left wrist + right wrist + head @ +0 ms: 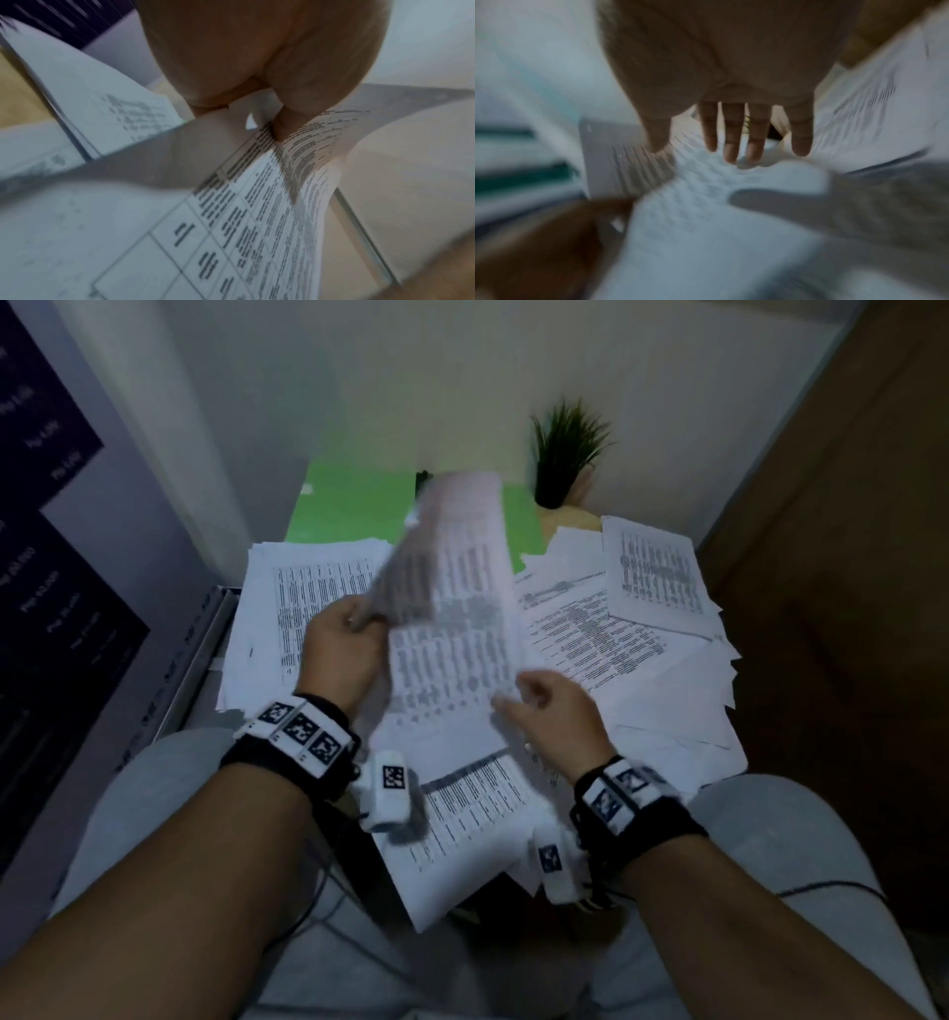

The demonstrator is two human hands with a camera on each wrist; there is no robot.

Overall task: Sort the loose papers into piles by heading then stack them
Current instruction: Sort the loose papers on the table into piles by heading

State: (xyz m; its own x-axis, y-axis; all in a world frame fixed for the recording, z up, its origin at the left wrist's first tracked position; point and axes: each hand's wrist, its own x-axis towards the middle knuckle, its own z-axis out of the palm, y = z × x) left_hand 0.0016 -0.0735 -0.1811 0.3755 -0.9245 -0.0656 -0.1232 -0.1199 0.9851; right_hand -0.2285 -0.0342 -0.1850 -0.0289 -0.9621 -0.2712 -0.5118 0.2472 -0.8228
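Printed paper sheets cover the small table. My left hand (362, 616) pinches the edge of one table-printed sheet (452, 567) and holds it lifted and curved above the heap; its fingers (282, 125) clamp that sheet (257, 203) in the left wrist view. The right hand (518, 695) hovers over the middle papers holding nothing, with fingers (731, 138) spread and straight. One pile (287, 608) lies at the left and another pile (657, 572) at the far right. Loose text sheets (590, 634) lie between them. A further sheet (472, 824) hangs over the near edge.
A potted plant (565, 449) stands at the back right on the table. Behind the papers lies a green surface (359, 505). At the left is a grey tray edge (205, 649) beside a dark poster (41, 557). A brown wooden panel (847, 608) fills the right.
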